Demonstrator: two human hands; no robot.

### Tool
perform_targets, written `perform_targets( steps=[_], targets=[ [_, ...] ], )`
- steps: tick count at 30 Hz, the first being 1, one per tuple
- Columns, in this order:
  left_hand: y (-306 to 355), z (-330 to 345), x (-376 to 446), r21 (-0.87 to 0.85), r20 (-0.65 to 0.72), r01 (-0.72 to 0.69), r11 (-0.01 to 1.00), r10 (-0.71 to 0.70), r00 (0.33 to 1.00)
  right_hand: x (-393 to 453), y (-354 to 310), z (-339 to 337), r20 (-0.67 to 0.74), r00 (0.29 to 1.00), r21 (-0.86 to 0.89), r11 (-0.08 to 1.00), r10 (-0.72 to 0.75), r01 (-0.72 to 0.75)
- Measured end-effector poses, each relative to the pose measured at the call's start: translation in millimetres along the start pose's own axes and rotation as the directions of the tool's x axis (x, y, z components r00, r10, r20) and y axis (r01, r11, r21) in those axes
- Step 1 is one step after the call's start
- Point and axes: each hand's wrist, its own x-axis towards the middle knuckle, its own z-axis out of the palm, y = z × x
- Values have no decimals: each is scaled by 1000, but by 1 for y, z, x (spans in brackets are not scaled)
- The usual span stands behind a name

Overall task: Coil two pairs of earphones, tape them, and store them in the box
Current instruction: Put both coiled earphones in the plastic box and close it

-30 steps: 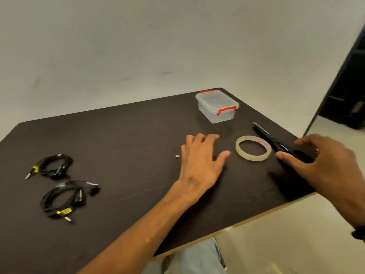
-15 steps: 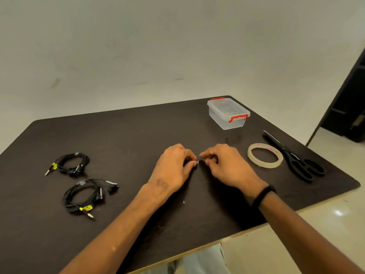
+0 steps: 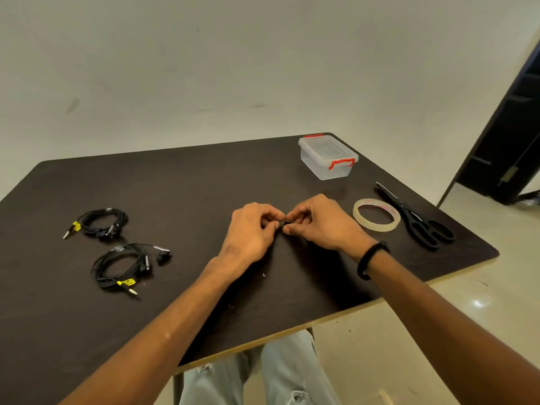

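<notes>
Head view: I see the clear box (image 3: 328, 156) lidded, red latches, nothing visible inside, at the tabletop (image 3: 181, 182) far right. Both coiled earphones (image 3: 100, 224) (image 3: 125, 266) lie left, plugs pointing toward the left edge. My left hand (image 3: 252, 229) and right hand (image 3: 317, 222) pinch a small dark bit together.

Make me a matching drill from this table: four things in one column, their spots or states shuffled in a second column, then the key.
Things
1. box
2. tape roll
3. scissors
4. nearer earphones

Places or states
A. lies flat between the right hand and the scissors
B. coiled on the left of the table, yellow tag by the plug
C. far right corner, lid on, red clasps
D. black, nearest the table's right edge

Pairs: 1-C, 2-A, 3-D, 4-B
</notes>
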Motion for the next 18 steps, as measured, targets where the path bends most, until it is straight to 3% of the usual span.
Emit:
perform_targets(
  steps=[5, 10, 12, 15, 18],
  targets=[
    [5, -3, -11, -157, 13, 17, 987, -15, 1000, -17, 0, 5, -144, 990, 156, 987, -7, 29],
    [23, -1, -21, -423, 137, 17, 906, 45, 990, -58, 11, -25, -179, 983, 80, 996, 43, -29],
    [30, 3, -22, -438, 156, 20, 899, 54, 986, -81, 16, -47, -57, 997, 77, 996, 52, -47],
    [38, 13, -25, -409, 201, 8, 913, 81, 976, -118, 22, -80, 289, 954, 94, 990, 77, -108],
    [45, 24, -28, -367, 245, -5, 930, 101, 964, -138, 29, -92, 364, 923, -56, 992, 126, -113]
  ],
)
